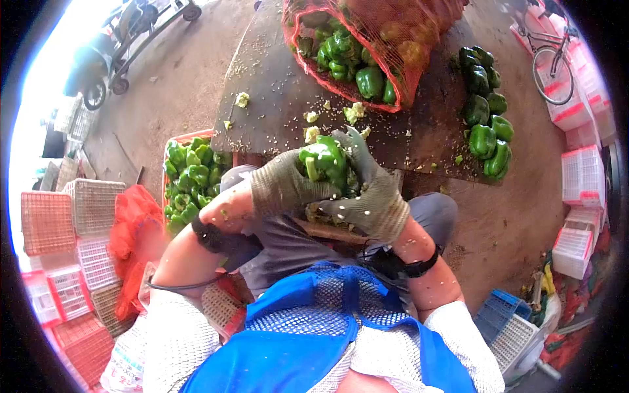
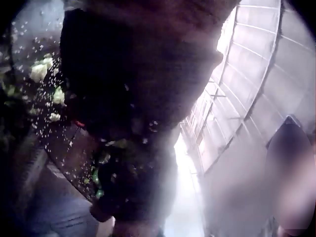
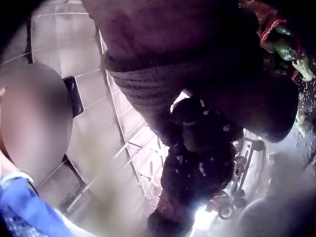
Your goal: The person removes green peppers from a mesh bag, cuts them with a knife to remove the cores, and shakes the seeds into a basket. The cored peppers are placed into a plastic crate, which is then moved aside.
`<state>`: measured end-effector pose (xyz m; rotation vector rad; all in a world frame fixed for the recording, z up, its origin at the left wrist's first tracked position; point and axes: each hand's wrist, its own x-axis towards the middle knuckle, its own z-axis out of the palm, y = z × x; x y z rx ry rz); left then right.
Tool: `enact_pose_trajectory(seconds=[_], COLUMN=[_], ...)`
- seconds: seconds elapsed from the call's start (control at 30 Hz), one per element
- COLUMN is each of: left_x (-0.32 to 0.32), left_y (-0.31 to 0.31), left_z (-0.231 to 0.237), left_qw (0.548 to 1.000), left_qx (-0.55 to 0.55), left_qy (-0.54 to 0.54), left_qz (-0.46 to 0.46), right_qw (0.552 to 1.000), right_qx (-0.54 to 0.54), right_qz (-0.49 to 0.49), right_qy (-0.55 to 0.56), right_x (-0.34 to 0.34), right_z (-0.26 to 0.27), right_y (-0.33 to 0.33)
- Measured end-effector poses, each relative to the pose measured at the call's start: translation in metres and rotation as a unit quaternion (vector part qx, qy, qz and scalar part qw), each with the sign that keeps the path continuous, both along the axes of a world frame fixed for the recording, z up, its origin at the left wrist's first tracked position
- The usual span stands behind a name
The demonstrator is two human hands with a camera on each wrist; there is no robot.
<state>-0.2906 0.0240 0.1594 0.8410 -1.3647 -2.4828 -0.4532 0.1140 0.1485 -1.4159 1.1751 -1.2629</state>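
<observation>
In the head view a green bell pepper (image 1: 324, 159) is held over the near edge of a dark work surface (image 1: 275, 124) strewn with pale seeds. My gloved left hand (image 1: 288, 183) grips the pepper from the left. Around its right side curves my gloved right hand (image 1: 377, 200), thumb below and fingertips near the top; white seeds stick to the glove. Pale pepper cores (image 1: 354, 112) lie just beyond the hands. Both wrist views are dark, with the pepper hidden behind the gloves.
A red mesh bag (image 1: 419, 46) of green peppers lies open at the far side. Several peppers (image 1: 483, 141) line the surface's right end. An orange crate (image 1: 165, 157) full of peppers stands at left. Stacked crates (image 1: 49, 223), a bicycle (image 1: 553, 65) and a scooter (image 1: 98, 59) stand farther out.
</observation>
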Motion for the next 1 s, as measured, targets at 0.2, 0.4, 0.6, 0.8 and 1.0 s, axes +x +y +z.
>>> enact_pose_trajectory(seconds=[0.2,0.4,0.6,0.8,1.0], left_x=[-0.001,-0.005,-0.028,-0.03,-0.042], left_y=[0.0,-0.001,-0.011,0.002,0.006], left_z=[-0.033,0.018,0.031,-0.017,-0.05], left_qw=[0.945,0.872,0.814,0.97,0.811], left_qx=[-0.274,-0.374,-0.317,-0.197,-0.585], left_qy=[0.03,-0.104,0.009,0.059,0.003], left_qz=[-0.174,-0.3,-0.487,-0.127,0.026], right_qw=[0.999,0.998,0.982,0.902,0.909], right_qx=[0.032,0.021,0.126,0.204,0.21], right_qz=[-0.014,0.011,0.022,-0.115,-0.181], right_qy=[-0.01,0.051,-0.138,-0.364,-0.31], right_x=[-0.005,-0.019,-0.039,-0.066,-0.094], right_z=[0.002,0.002,0.009,-0.002,-0.039], right_y=[0.009,0.024,0.046,0.052,0.054])
